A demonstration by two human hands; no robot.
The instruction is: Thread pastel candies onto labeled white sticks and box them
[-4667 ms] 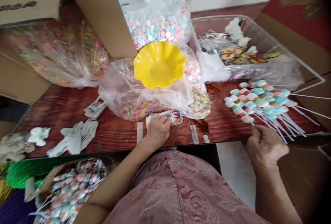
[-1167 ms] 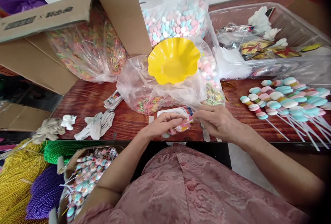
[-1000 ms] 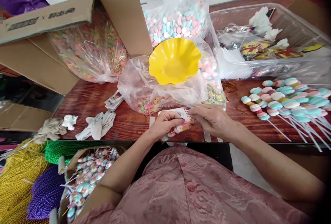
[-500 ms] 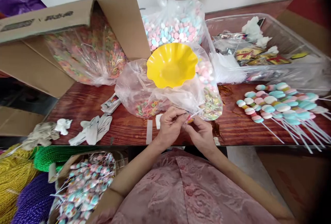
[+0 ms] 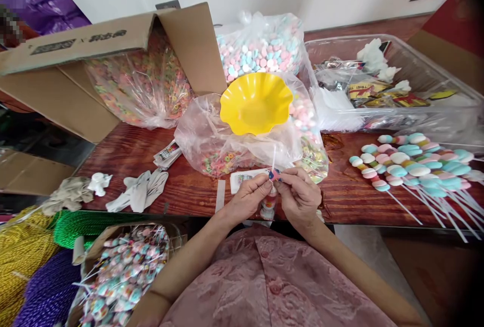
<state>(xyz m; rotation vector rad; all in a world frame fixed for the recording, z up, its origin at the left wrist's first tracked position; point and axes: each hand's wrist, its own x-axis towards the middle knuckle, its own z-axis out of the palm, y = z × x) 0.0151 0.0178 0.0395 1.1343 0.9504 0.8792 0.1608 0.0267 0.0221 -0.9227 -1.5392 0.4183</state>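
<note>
My left hand (image 5: 247,197) and my right hand (image 5: 300,195) meet at the table's near edge. Both pinch the top of a small clear wrapper around a candy skewer (image 5: 269,201), which hangs upright below my fingers with its white stick pointing up. A stack of printed wrappers (image 5: 245,178) lies on the wooden table (image 5: 128,150) just behind my hands. A pile of pastel candy skewers (image 5: 410,158) rests to the right.
A yellow scalloped bowl (image 5: 256,103) sits on a clear bag of ring candies (image 5: 212,140). Behind are a bag of pastel candies (image 5: 260,47), an open cardboard box (image 5: 113,45) and a clear tray (image 5: 378,85). Wrapped skewers (image 5: 121,271) fill a box at lower left.
My right hand came from the skewer pile to the middle. Both hands now hold one skewer in a wrapper, turned upright from lying sideways.
</note>
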